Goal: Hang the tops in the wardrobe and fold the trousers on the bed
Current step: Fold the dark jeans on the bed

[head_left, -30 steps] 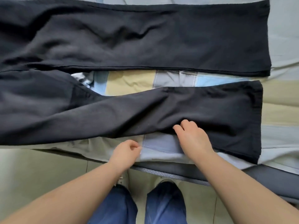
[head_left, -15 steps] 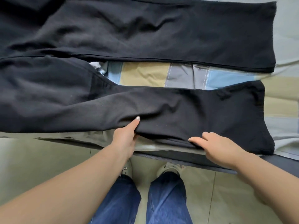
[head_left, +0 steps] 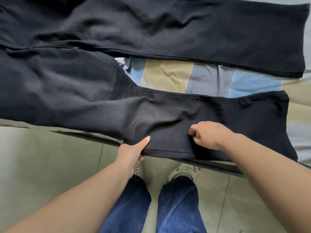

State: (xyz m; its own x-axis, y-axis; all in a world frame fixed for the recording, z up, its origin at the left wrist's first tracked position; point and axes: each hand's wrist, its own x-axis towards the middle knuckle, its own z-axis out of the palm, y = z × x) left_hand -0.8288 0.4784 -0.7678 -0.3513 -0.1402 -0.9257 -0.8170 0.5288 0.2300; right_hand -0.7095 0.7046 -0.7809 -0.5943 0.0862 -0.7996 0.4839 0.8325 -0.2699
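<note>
at the bed's (head_left: 168,76) edge, both hands grip the near leg of the black trousers (head_left: 210,111). left hand (head_left: 133,152) pinches its hem side, right hand (head_left: 207,135) bunches cloth. soft, floppy; best held along the seam.

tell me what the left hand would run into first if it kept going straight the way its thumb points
Judging from this single view, the left hand, gripping the near edge of the black trousers, points up and away over the bed. It would first meet the raised fold in the near trouser leg, just beyond the thumb.
</note>
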